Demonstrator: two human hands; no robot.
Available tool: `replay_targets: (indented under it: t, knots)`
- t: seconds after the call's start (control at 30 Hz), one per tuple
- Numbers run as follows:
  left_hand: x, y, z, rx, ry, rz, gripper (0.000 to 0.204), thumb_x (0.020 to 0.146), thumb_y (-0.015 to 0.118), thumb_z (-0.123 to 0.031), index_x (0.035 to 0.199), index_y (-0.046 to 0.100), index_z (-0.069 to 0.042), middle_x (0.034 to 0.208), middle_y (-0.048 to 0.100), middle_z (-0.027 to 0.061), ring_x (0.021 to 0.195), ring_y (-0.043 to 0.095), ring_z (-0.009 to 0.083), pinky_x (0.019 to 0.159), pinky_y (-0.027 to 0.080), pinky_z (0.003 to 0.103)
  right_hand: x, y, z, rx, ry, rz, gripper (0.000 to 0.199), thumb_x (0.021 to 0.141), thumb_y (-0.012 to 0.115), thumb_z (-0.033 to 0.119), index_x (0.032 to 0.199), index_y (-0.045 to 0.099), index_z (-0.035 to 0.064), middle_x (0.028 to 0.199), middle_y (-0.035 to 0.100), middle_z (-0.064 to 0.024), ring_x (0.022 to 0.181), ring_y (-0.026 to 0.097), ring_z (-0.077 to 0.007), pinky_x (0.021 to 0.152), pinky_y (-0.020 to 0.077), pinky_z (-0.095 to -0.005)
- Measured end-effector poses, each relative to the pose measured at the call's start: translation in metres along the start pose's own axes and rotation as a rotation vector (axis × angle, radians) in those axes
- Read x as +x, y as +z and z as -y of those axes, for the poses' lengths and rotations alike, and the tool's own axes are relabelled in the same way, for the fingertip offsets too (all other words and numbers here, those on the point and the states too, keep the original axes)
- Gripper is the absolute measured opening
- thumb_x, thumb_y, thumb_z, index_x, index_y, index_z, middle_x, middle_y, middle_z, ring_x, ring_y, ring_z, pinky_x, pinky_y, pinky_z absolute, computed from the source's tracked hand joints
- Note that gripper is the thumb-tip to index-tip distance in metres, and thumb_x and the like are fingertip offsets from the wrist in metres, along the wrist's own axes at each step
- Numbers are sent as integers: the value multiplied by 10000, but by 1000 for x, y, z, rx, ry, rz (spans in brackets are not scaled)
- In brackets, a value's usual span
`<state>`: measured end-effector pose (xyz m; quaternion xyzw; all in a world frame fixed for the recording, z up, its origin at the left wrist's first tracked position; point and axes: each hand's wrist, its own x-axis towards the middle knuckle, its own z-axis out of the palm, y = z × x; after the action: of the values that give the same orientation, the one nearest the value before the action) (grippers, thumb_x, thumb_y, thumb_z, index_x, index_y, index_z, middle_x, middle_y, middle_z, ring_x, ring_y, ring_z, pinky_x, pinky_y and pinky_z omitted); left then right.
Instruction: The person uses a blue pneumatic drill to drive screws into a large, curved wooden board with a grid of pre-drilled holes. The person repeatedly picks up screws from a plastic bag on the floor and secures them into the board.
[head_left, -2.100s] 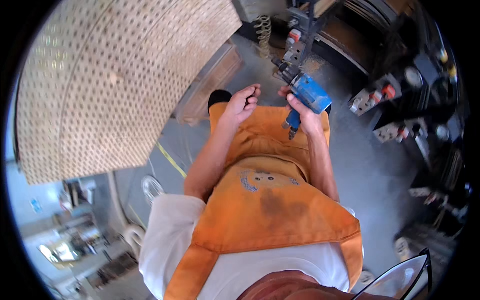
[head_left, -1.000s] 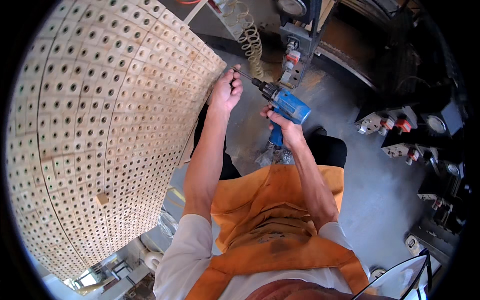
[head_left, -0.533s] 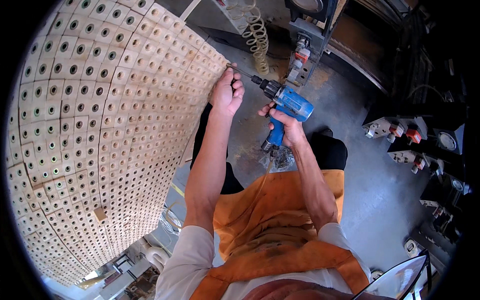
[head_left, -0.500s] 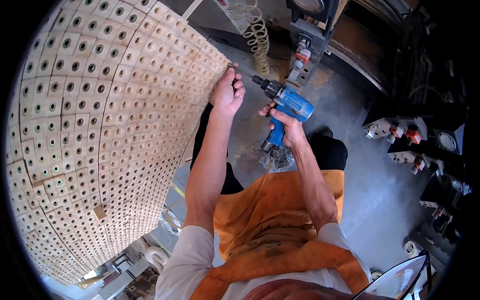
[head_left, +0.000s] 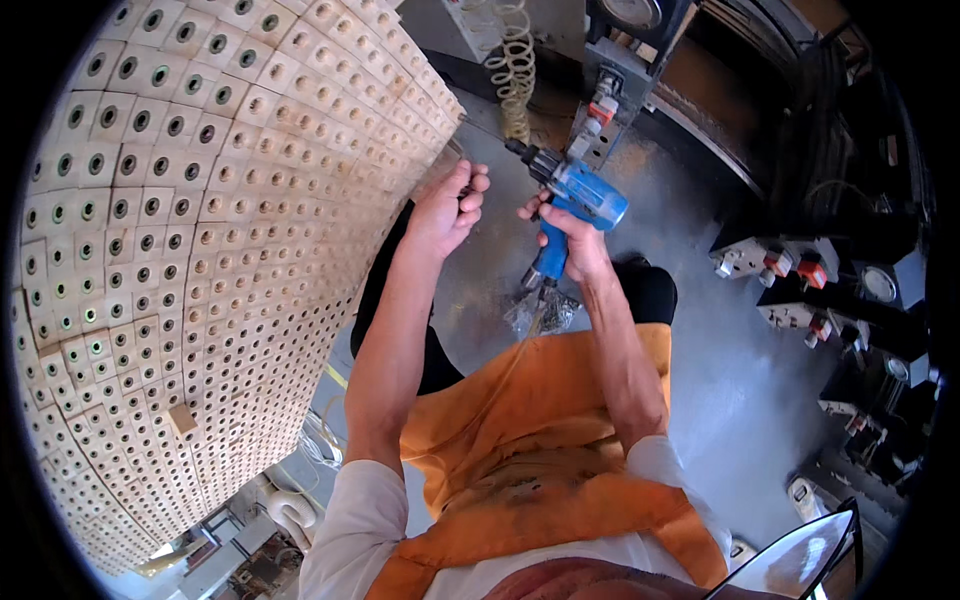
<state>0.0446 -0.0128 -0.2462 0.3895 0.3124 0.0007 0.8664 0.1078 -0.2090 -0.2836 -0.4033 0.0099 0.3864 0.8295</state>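
Fingers, right hand [head_left: 580, 245]: wrapped round the grip of the blue driver, their tips showing on its left side
Fingers, left hand [head_left: 443, 212]: loosely curled near the edge of the blocks; whether they pinch something I cannot tell
Blue driver [head_left: 592, 197]: just above the middle of the frame, tilted, chuck [head_left: 541, 163] toward the upper left, grip hanging down
Handling: probably rather heavy and top-loaded, hard and stiff, the scuffed casing perhaps a bit slick
Hold: best taken round the grip, close under the body, clear of the chuck
Hose [head_left: 532, 324]: thin and pale, below the grip, likely to drag a little
Block stack [head_left: 255, 215]: fills the left of the frame, pale wood; dark-ringed holes further left, plain holes nearer the left hand
Loose block [head_left: 182, 419]: lower left, lying on the stack
Apron [head_left: 540, 375]: orange, lower middle
Coiled hose [head_left: 514, 70]: top middle
Machinery [head_left: 735, 255]: dark, right side, with red-orange parts
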Motion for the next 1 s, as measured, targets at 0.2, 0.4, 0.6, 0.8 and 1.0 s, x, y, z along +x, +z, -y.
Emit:
replay_targets:
  t: [0.2, 0.4, 0.6, 0.8, 1.0]
  knots:
    - [-9, -9, -4, 67, 25, -69, 287, 993, 496, -292, 1058, 556, -19, 808, 512, -4, 581, 398, 35, 436, 303, 160, 3, 5, 11, -144, -29, 3, 217, 829, 639, 98, 1024, 579, 25, 943, 666, -109, 908, 657, -200, 582, 476, -268]
    - [0, -9, 5, 150, 50, -16, 256, 989, 507, -227, 1135, 557, -23, 881, 559, 18, 601, 420, 37, 460, 328, 166, 4, 6, 11, -178, -14, 13, 233, 829, 635, 94, 1048, 583, 32, 962, 674, -112, 921, 658, -201, 605, 481, -280]
    - [13, 0, -1, 168, 126, -55, 226, 981, 510, -159, 1150, 555, -15, 916, 570, 26, 605, 430, 40, 466, 338, 163, 3, 5, 12, -166, 8, -10, 264, 845, 644, 113, 1087, 586, 22, 1013, 673, -121, 958, 652, -207, 624, 474, -278]
    - [26, -9, -5, -114, 182, -15, 206, 974, 532, -187, 1086, 571, -18, 842, 531, 4, 596, 411, 31, 457, 324, 159, -15, -10, 25, -131, 67, 39, 293, 827, 669, 122, 1092, 584, 30, 1041, 662, -126, 986, 646, -225, 626, 471, -275]
    - [25, -6, -10, -102, 138, 75, 257, 967, 550, -263, 1034, 566, -15, 787, 495, -6, 569, 393, 34, 442, 308, 164, -28, -32, 33, -113, 127, 132, 291, 805, 687, 110, 1068, 592, 28, 1013, 666, -122, 978, 653, -237, 617, 475, -274]
